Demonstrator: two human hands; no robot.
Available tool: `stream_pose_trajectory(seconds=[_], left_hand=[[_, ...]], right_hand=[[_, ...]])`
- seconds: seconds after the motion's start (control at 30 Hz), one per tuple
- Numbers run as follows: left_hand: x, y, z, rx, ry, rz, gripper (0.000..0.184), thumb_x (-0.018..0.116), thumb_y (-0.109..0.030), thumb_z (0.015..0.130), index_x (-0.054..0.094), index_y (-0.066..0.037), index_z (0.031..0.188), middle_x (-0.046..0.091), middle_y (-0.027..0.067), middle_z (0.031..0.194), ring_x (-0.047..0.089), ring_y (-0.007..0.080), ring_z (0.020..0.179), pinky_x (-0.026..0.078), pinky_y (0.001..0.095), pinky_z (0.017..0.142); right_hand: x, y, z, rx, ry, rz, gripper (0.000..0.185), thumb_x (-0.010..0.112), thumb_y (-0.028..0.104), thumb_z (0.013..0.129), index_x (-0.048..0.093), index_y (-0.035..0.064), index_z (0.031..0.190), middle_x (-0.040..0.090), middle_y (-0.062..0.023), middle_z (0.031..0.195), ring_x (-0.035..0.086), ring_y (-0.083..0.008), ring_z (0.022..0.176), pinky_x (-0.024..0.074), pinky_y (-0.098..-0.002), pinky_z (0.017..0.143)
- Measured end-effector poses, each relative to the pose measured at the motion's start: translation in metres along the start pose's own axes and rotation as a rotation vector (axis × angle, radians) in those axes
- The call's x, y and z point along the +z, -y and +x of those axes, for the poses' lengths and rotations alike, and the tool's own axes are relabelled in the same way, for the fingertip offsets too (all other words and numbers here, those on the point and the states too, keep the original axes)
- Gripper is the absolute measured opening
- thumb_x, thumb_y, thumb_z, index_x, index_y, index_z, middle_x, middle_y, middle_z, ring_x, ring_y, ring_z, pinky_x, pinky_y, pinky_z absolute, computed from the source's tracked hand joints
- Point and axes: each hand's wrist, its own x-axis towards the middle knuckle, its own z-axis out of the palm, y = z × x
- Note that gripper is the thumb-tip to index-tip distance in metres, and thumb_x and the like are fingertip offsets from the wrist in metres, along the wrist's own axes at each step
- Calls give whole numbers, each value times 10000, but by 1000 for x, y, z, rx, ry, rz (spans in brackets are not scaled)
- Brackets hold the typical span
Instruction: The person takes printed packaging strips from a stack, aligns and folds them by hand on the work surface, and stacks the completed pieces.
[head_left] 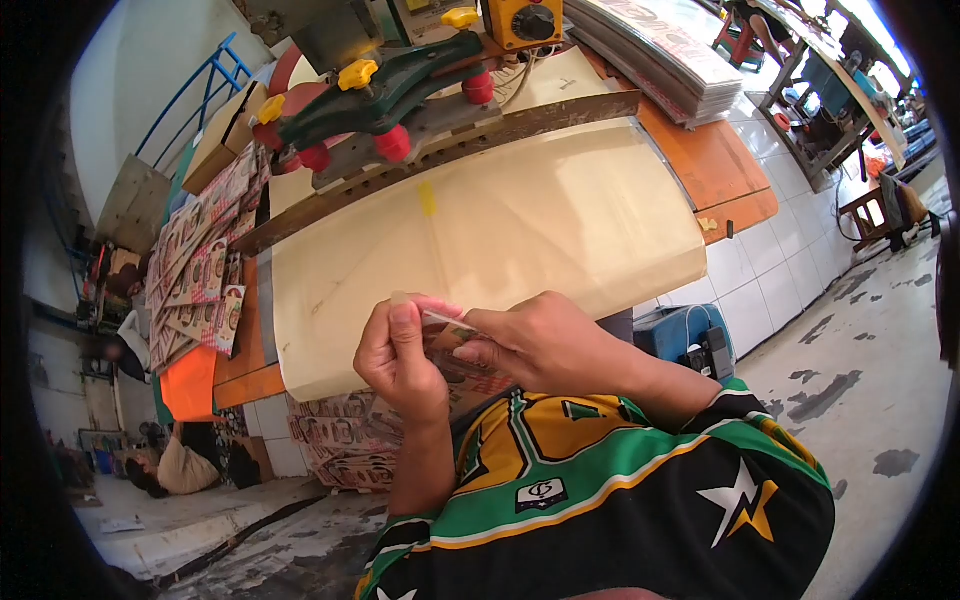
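My left hand (402,358) and my right hand (545,343) are close together above the front edge of a cream sheet-covered work surface (480,230). Between them is a thin printed plastic bag (445,340), partly hidden by my fingers. My left thumb and fingers are pinched together at its upper left end. The fingers of my right hand curl over its right side. Behind the surface stands a press machine with a green frame (385,105), red feet, yellow knobs and a long metal bar (450,150).
A loose pile of printed bags (205,270) lies at left, beside an orange sheet (190,385). More printed bags (345,440) sit below the table's front edge. A flat stack (660,60) stands at back right. A blue box (680,335) is under the table; another person (185,465) is at lower left.
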Motion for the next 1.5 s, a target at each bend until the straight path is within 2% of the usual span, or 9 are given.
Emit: stream_pose_trajectory(seconds=[0.23,0.33,0.53,0.77,0.8,1.07,1.27,1.4,1.5], left_hand=[[-24,8,27,-229,-479,-491,254,503,-246,1064,573,-66,899,529,12,715,553,117,609,483,267,587],[-27,7,18,-230,-311,-421,262,487,-245,1071,573,-64,903,528,14,704,537,108,595,455,249,585],[-92,25,18,-348,-105,-1132,201,426,-151,1085,571,-18,1041,547,39,695,425,96,502,362,233,494],[-267,30,28,11,-386,-944,156,450,-118,1057,556,-7,1031,441,27,639,359,96,441,333,230,456],[-312,36,28,45,-446,-891,157,450,-121,1056,556,-9,1031,443,29,642,363,96,440,337,231,459],[-649,79,16,-116,-1039,-709,218,493,-159,1031,558,-90,835,385,-28,555,337,95,402,273,258,385],[-622,92,22,-218,-932,-623,329,483,-197,1058,550,-81,758,375,-49,539,318,97,389,260,260,370],[-509,78,45,-285,-526,-276,323,474,-257,1077,556,-13,1271,416,-32,661,320,53,464,254,222,411],[-399,50,53,-239,-279,-119,309,497,-236,1067,571,-10,1265,395,-38,667,314,25,488,234,203,422]], right_hand=[[9,-2,-6,17,88,-87,237,658,274,952,627,49,1019,581,-177,625,616,-403,612,456,-473,539],[22,-14,-13,-99,-39,-56,257,619,319,972,568,70,932,571,-174,583,609,-407,568,457,-504,521],[-17,-11,-18,-114,69,-6,207,699,212,922,583,44,956,554,-158,691,587,-377,637,441,-449,572],[-114,-50,-62,-250,-186,188,206,650,171,952,654,14,1084,696,-126,897,684,-264,769,532,-374,675],[-136,-70,-99,184,-230,348,399,695,305,945,632,-4,1189,688,-101,1028,673,-196,906,549,-349,816],[-356,-215,-232,193,-689,417,506,508,332,1051,497,-55,1377,593,-138,1318,602,-202,1161,481,-331,996],[-347,-211,-218,186,-632,448,485,517,300,1056,487,-23,1417,621,-84,1287,608,-176,1152,478,-329,981],[-343,-226,-216,160,-645,516,489,524,298,1052,486,-29,1413,623,-93,1270,614,-174,1137,488,-324,965],[-346,-243,-220,161,-711,542,475,530,300,1047,505,-27,1391,625,-95,1270,620,-171,1130,497,-317,958]])
